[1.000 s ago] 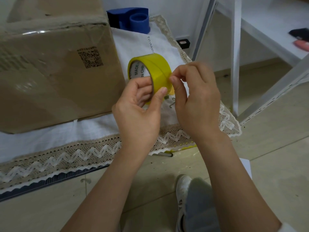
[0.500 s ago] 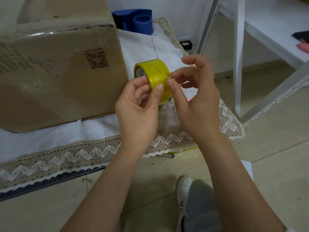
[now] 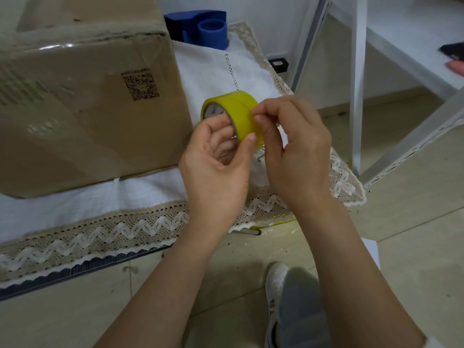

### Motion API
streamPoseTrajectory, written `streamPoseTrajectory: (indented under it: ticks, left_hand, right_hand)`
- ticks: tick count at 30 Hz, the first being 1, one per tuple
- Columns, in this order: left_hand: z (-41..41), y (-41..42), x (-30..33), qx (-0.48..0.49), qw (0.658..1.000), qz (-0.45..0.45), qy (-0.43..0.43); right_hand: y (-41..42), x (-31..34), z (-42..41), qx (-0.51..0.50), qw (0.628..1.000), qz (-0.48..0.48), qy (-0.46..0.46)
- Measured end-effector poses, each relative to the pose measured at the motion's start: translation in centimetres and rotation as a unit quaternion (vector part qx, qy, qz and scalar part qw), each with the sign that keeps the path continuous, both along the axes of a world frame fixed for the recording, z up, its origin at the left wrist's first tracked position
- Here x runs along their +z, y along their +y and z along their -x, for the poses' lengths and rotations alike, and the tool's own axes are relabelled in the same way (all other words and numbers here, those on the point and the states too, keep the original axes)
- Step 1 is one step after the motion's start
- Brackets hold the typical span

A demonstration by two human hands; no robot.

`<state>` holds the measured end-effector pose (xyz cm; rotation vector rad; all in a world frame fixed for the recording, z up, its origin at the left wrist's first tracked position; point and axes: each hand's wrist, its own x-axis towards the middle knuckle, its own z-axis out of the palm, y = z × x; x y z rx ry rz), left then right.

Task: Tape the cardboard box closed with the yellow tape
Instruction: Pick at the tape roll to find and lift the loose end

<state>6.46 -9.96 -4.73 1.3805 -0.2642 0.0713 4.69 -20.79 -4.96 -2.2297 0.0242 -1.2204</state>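
Observation:
A roll of yellow tape (image 3: 236, 109) is held up in front of me, just right of the cardboard box (image 3: 82, 101). My left hand (image 3: 213, 167) grips the roll with fingers through its core and the thumb pressed on the outer band. My right hand (image 3: 293, 146) has its fingers curled, and thumb and forefinger pinch at the roll's right edge. No loose end of tape shows. The brown box stands on a white lace-trimmed cloth (image 3: 150, 194), with clear glossy film over its near face and a printed square code on it.
A blue tape dispenser (image 3: 200, 26) stands behind the box on the cloth. White metal frame legs (image 3: 356, 84) rise at the right above a tiled floor (image 3: 414, 209). My shoe (image 3: 276, 285) and trouser leg are below. A pen tip (image 3: 251, 232) pokes out under the cloth edge.
The roll has turned in my left hand, so more of its yellow band faces me. My right hand's fingers have curled in from spread and pinch at the roll's edge.

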Motion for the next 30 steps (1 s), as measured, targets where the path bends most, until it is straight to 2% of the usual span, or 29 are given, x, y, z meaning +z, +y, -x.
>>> streamPoseTrajectory:
  ticks: [8, 15, 21, 26, 30]
  left_hand:
    - [-0.04, -0.21, 0.11, -0.002, 0.999, 0.016, 0.027]
    - [-0.27, 0.22, 0.20, -0.011, 1.000, -0.027, 0.001]
    - [-0.32, 0.38, -0.09, -0.005, 0.998, -0.063, -0.028]
    - [-0.14, 0.35, 0.10, 0.000, 0.996, -0.079, -0.039]
    - [-0.24, 0.37, 0.34, -0.011, 0.997, -0.064, -0.032]
  right_hand:
    - [-0.23, 0.01, 0.21, 0.032, 0.999, 0.000, 0.010]
    - [-0.24, 0.31, 0.60, 0.060, 0.992, -0.091, 0.071]
    - [-0.41, 0.34, 0.43, 0.027, 0.997, -0.065, 0.017]
    - [0.00, 0.30, 0.19, -0.020, 1.000, 0.009, -0.003]
    - [0.04, 0.22, 0.13, -0.004, 1.000, 0.021, -0.005]
